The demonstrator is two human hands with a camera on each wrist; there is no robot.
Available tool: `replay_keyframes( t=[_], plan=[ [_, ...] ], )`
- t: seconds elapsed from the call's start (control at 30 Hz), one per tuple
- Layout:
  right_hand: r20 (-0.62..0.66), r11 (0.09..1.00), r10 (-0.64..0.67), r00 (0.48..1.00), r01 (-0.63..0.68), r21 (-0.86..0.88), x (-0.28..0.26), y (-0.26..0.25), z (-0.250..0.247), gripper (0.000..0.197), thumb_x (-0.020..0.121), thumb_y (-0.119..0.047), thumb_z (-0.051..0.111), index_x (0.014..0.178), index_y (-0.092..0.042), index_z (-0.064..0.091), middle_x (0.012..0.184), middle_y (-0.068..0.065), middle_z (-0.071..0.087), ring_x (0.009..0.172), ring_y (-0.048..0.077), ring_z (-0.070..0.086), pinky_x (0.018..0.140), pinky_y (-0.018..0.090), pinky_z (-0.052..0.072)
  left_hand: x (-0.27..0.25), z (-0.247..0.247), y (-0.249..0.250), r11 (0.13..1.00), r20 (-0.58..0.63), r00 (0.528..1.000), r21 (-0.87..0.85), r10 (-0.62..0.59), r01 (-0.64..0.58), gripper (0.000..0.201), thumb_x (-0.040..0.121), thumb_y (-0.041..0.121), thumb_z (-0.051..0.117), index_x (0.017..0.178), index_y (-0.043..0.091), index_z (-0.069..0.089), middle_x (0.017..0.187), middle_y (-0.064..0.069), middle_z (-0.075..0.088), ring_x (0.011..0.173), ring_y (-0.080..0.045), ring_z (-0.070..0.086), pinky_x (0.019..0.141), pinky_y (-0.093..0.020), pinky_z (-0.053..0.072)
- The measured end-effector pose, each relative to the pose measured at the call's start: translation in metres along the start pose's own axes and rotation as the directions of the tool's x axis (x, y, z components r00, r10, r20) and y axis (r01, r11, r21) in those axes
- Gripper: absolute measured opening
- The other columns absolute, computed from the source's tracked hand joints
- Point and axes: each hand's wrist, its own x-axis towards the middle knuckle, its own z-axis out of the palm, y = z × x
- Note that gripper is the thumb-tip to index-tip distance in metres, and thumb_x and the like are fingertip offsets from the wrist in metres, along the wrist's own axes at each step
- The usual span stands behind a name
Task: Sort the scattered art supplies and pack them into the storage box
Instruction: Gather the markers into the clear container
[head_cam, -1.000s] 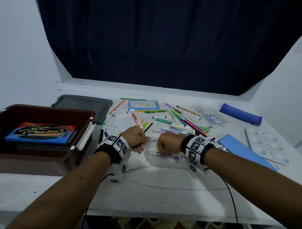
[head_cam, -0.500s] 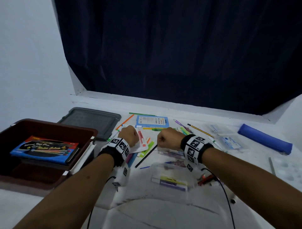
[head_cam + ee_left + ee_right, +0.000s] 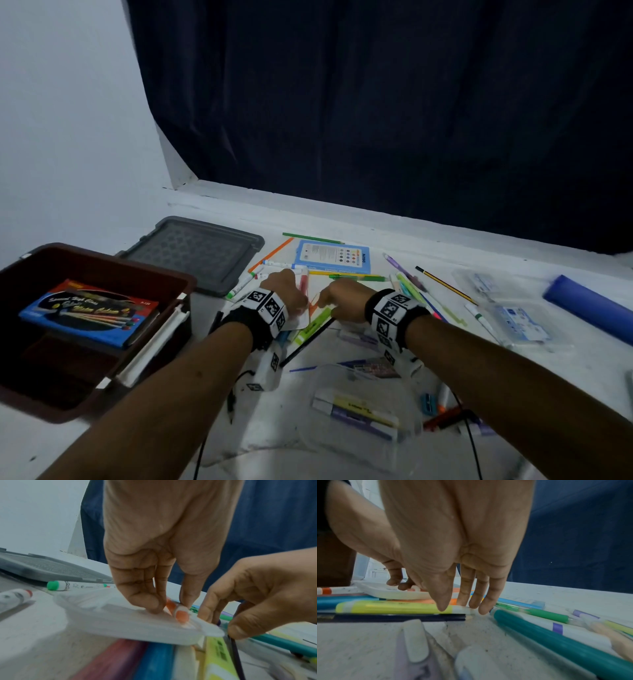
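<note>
Head view, my stock count, placed from the brown storage box (image 3: 102, 267) at the tabletop's (image 3: 308, 455) left edge. In the box: one blue paint set (image 3: 85, 311). Behind it: grey lid (image 3: 195, 250). Right of it: my left hand (image 3: 284, 291), grip pinching an orange-banded marker (image 3: 179, 613) on a clear plastic lid (image 3: 120, 619). Further right: my right hand (image 3: 342, 298), grip released, fingertips (image 3: 483, 609) pressing straight down at the end of a yellow highlighter (image 3: 393, 607), thumb beside a black pencil (image 3: 399, 618). Beyond: scattered markers, blue booklet (image 3: 334, 257), blue pencil case (image 3: 589, 306).
</note>
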Motion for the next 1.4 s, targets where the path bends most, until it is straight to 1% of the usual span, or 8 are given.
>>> replay_keyframes(
  t=[0.17,0.43,0.6,0.8,0.93,1.07,1.27,1.4],
  plan=[
    [-0.012,0.999,-0.009,1.000,0.009,-0.032,0.003,0.004,0.002,0.026,0.089,-0.013,0.065,0.115,-0.014,0.071,0.118,0.005,0.067,0.109,0.022,0.059,0.093,0.031,0.046,0.000,-0.004,-0.004,0.995,0.008,1.000,-0.099,-0.002,0.003,0.056,0.077,0.061,0.064,0.092,0.007,0.066,0.090,-0.013,0.070,0.080,-0.026,0.068,0.073,-0.034,0.058],
    [-0.035,1.000,0.018,0.999,-0.018,0.000,-0.016,0.006,-0.004,0.019,0.091,-0.012,0.063,0.110,-0.009,0.064,0.112,0.007,0.060,0.095,0.019,0.051,0.076,0.025,0.036,-0.010,-0.010,-0.021,0.896,-0.069,0.996,-0.436,0.065,-0.089,0.011,0.088,0.002,0.060,0.090,0.002,0.071,0.071,-0.014,0.070,0.061,-0.023,0.067,0.071,-0.039,0.061],
    [-0.131,0.990,0.086,0.988,-0.070,0.125,-0.051,0.014,-0.012,0.020,0.090,-0.014,0.063,0.111,-0.016,0.064,0.110,0.000,0.058,0.099,0.017,0.052,0.081,0.027,0.041,-0.026,-0.016,-0.025,0.797,-0.152,0.979,-0.570,0.135,-0.198,0.013,0.087,-0.002,0.064,0.098,-0.002,0.070,0.082,-0.023,0.071,0.070,-0.029,0.068,0.081,-0.044,0.059],
    [-0.286,0.933,0.238,0.928,-0.137,0.332,-0.117,0.023,-0.009,0.018,0.090,-0.009,0.062,0.103,-0.014,0.072,0.103,-0.004,0.064,0.097,0.013,0.055,0.084,0.023,0.037,-0.052,-0.019,-0.017,0.715,-0.183,0.960,-0.642,0.210,-0.278,0.016,0.084,-0.004,0.067,0.089,0.011,0.072,0.077,-0.009,0.069,0.070,-0.021,0.066,0.081,-0.035,0.059],
    [-0.347,0.864,0.344,0.872,-0.150,0.481,-0.163,0.024,0.005,0.013,0.087,-0.008,0.067,0.091,-0.019,0.072,0.088,-0.007,0.067,0.084,0.010,0.059,0.078,0.022,0.041,-0.072,-0.013,-0.004,0.674,-0.135,0.941,-0.667,0.309,-0.317,0.014,0.090,-0.009,0.058,0.097,-0.003,0.069,0.073,-0.012,0.064,0.056,-0.012,0.058,0.055,-0.013,0.051],
    [-0.352,0.807,0.455,0.818,-0.212,0.551,-0.203,0.025,0.026,0.015,0.087,-0.002,0.065,0.090,-0.014,0.074,0.075,-0.009,0.068,0.069,-0.001,0.060,0.064,0.011,0.043,-0.088,-0.006,0.000,0.665,-0.063,0.879,-0.629,0.473,-0.403,0.015,0.093,-0.006,0.055,0.096,-0.002,0.069,0.073,-0.012,0.066,0.061,-0.014,0.062,0.066,-0.025,0.056],
    [-0.324,0.741,0.579,0.749,-0.317,0.592,-0.253,0.017,0.056,0.003,0.084,-0.010,0.074,0.085,-0.012,0.075,0.078,-0.005,0.070,0.076,0.007,0.064,0.068,0.015,0.048,-0.112,0.004,0.000,0.667,0.102,0.769,-0.578,0.631,-0.470,0.018,0.092,-0.003,0.057,0.093,0.011,0.069,0.083,-0.015,0.059,0.065,-0.014,0.063,0.058,-0.018,0.052],
    [-0.277,0.720,0.626,0.729,-0.403,0.564,-0.266,0.011,0.074,0.012,0.085,-0.010,0.071,0.082,-0.020,0.076,0.075,-0.006,0.069,0.072,0.007,0.060,0.066,0.019,0.046,-0.127,0.005,0.007,0.630,0.123,0.787,-0.678,0.605,-0.378,0.022,0.083,-0.004,0.070,0.102,0.006,0.063,0.082,-0.009,0.058,0.069,-0.015,0.062,0.063,-0.022,0.056]
  ],
)
